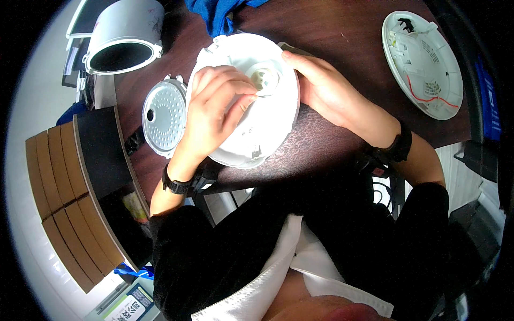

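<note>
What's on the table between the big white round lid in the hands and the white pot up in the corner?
In the head view, a round metal plate with small holes lies between the white lid and the white pot, on the dark table.

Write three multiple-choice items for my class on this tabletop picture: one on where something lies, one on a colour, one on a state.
1. Where does the perforated metal disc lie?
A. Left of the white round cover
B. Inside the cooker pot
C. On the blue cloth

2. What colour is the table?
A. White
B. Dark brown
C. Green

3. How is the white round cover being handled?
A. Untouched
B. One hand only
C. Both hands on it

Answers:
1 A, the disc sits on the table beside the cover's left edge.
2 B, bare wood shows dark brown.
3 C, the left hand pinches at the central hub while the right hand grips the rim.
</note>
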The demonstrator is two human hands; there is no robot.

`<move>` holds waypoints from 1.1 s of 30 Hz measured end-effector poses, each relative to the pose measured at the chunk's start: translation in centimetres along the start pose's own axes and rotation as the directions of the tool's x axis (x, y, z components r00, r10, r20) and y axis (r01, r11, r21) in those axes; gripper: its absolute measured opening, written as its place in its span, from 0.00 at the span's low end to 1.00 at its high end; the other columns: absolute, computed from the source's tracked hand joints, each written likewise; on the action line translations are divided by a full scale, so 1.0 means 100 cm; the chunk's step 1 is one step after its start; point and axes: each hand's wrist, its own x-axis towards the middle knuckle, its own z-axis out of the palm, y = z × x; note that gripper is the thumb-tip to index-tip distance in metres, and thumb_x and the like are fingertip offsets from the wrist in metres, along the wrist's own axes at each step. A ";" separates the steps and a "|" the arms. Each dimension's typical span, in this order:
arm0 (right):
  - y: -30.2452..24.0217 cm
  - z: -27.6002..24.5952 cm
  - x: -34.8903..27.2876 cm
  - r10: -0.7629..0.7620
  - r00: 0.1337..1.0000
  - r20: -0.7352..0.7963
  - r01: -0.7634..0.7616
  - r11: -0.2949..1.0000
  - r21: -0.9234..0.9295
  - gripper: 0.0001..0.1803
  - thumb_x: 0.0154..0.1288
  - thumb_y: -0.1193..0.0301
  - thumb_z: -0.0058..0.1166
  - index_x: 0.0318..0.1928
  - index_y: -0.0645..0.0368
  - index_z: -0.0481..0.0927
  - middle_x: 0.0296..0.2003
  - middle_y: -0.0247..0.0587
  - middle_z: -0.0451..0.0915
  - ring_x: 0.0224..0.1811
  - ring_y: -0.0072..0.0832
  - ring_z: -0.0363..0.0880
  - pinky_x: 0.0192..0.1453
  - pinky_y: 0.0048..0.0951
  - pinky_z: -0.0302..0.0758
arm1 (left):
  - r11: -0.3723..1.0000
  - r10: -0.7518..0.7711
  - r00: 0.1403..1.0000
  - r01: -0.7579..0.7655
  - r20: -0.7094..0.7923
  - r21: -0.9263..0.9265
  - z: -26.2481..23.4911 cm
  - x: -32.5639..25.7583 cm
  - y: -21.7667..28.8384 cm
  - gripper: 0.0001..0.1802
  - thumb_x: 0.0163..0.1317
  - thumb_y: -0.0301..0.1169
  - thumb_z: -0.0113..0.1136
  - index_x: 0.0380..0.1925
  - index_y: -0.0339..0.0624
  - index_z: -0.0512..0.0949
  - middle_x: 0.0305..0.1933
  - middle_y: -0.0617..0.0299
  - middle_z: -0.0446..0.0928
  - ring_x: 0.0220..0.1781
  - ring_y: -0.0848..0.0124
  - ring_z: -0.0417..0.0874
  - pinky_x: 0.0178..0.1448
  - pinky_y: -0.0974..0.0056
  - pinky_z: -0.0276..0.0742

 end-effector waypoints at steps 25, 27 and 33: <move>0.004 0.000 0.001 -0.011 0.999 -0.038 0.010 1.000 -0.013 0.19 0.69 0.62 0.46 0.53 0.64 0.71 0.46 0.43 0.77 0.46 0.26 0.78 0.49 0.30 0.77 | 0.966 0.145 0.989 -0.144 0.010 0.216 0.014 0.003 0.004 0.11 0.42 0.26 0.63 0.30 0.48 0.77 0.32 0.66 0.71 0.36 0.66 0.73 0.42 0.61 0.67; 0.005 -0.001 0.001 -0.013 0.999 -0.032 0.013 1.000 -0.004 0.19 0.69 0.62 0.45 0.53 0.64 0.71 0.45 0.42 0.77 0.45 0.26 0.78 0.49 0.30 0.77 | 0.955 0.169 0.986 -0.166 0.009 0.246 0.015 0.003 0.004 0.11 0.41 0.26 0.62 0.29 0.49 0.77 0.31 0.66 0.70 0.35 0.66 0.73 0.42 0.60 0.67; 0.006 0.000 0.001 -0.020 1.000 -0.024 0.020 1.000 -0.010 0.19 0.70 0.61 0.44 0.52 0.64 0.71 0.44 0.42 0.76 0.45 0.25 0.77 0.49 0.30 0.77 | 0.919 0.191 0.982 -0.180 0.005 0.351 0.019 0.001 0.008 0.10 0.40 0.28 0.60 0.26 0.52 0.75 0.28 0.67 0.68 0.29 0.70 0.72 0.32 0.65 0.72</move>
